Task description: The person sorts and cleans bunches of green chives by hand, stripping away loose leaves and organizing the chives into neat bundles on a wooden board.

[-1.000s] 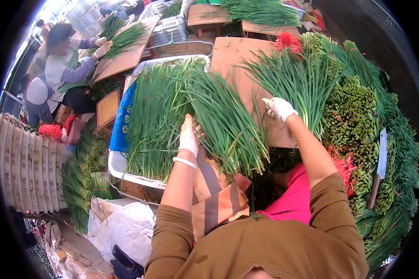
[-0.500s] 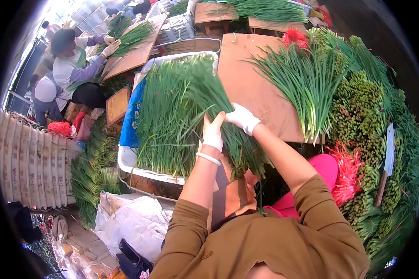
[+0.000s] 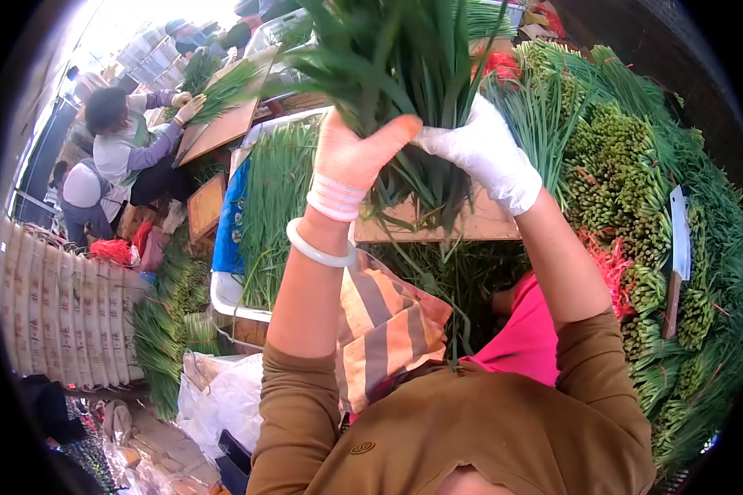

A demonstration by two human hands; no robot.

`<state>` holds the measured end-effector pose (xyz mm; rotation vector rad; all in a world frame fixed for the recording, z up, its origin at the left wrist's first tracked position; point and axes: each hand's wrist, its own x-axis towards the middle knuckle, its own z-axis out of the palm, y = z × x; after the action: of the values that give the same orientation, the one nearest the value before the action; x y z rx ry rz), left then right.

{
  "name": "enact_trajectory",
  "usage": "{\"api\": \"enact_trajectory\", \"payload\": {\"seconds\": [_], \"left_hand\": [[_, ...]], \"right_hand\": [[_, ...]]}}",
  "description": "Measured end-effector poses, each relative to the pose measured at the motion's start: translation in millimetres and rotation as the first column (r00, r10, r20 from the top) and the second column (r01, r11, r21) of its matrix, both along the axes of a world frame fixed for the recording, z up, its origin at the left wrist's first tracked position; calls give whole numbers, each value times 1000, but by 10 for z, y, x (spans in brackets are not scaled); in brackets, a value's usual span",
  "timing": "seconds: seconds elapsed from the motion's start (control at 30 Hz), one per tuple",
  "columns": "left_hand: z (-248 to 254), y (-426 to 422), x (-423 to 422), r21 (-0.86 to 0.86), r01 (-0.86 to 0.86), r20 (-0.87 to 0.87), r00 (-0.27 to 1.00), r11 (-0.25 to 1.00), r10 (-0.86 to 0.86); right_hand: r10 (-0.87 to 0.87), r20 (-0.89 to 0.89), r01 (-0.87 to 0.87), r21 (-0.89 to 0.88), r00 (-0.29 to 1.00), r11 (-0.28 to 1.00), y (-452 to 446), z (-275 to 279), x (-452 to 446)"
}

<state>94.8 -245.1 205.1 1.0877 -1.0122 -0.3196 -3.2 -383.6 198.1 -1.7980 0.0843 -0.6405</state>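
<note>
A thick bunch of long green stalks [image 3: 404, 70] is raised close to the camera, its leaves partly blurred. My left hand [image 3: 359, 148], in a pale glove with a bangle at the wrist, wraps round its left side. Round the right side is my right hand [image 3: 483, 153], in a white glove. Both thumbs nearly meet in front of the bunch. Behind and below it are the wooden board [image 3: 437, 221] and more loose stalks [image 3: 538, 111] on its right part. More stalks [image 3: 276, 214] fill the white tub [image 3: 233, 295] at the left.
Tied green bundles [image 3: 615, 177] are piled at the right, with a knife [image 3: 679, 239] on them and red ties [image 3: 609, 268] beside. A co-worker [image 3: 128, 140] handles stalks at another board [image 3: 223, 128]. White sacking [image 3: 219, 396] lies at the lower left.
Both hands have lifted the bunch from beside the tub, up and toward the camera, over the board. Earlier, my right hand was by the board's stalks; it then joined my left hand at the bunch.
</note>
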Motion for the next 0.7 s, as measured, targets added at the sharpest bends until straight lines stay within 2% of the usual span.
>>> {"api": "enact_trajectory", "payload": {"seconds": [0.03,0.07,0.1,0.13,0.17,0.2,0.23,0.27,0.3,0.33,0.37,0.4,0.43,0.47,0.53,0.57,0.6,0.67,0.7], "left_hand": [[-164,-80,41,-41,22,-100,995,999,-26],[-238,-88,71,29,65,-129,990,997,-61],[-342,-124,120,89,36,-128,992,995,-24],[-453,-178,180,146,6,-122,992,989,11],[-558,-247,221,104,-60,-126,989,993,73],[-500,-285,200,86,-87,-144,985,993,98],[-441,-318,191,70,-114,-162,979,991,124],[-359,-331,176,57,-140,-184,972,988,149],[-209,-334,141,-8,-138,-123,983,990,136],[-44,-305,118,27,-182,-36,983,983,183],[71,-306,109,-27,-187,-7,982,982,187],[161,-312,98,-80,-190,20,981,979,192],[244,-299,63,-108,-127,-28,992,986,124],[240,-282,58,-89,-119,-26,993,989,117],[193,-250,68,-52,-104,-20,994,993,103],[63,-259,129,34,-101,-75,992,994,103],[-61,-273,170,215,-96,-46,993,972,109],[-358,-366,355,380,-81,24,997,922,78],[-274,-356,339,475,-124,98,991,871,88]], "right_hand": [[-3,-36,3,-7,999,1000,-55,-158,62],[-6,-76,5,-13,997,1000,-74,-251,86],[-91,-126,79,-101,988,992,-21,-209,61],[-101,-72,94,-88,992,992,-29,-319,119],[-111,-13,110,-78,994,991,-74,-502,245],[-120,48,123,-68,992,990,-74,-513,316],[-166,57,174,-180,984,968,-128,-511,345],[-169,107,188,-207,980,960,-151,-436,370],[-171,152,203,-232,973,951,-170,-342,392],[-172,196,220,-256,965,941,-194,-253,395],[-194,145,227,-265,970,937,-190,-75,343],[-103,208,138,-162,973,977,-175,62,307],[-73,211,97,-104,975,990,-156,153,267],[-42,221,54,-50,974,997,-148,211,246],[87,146,-76,-80,986,994,-192,189,255],[33,92,-17,-164,995,986,-147,177,200],[109,114,-89,-168,987,982,-150,34,258],[106,42,-102,-89,993,991,-83,-208,299],[71,45,-67,-90,996,994,-89,-286,366]]}}
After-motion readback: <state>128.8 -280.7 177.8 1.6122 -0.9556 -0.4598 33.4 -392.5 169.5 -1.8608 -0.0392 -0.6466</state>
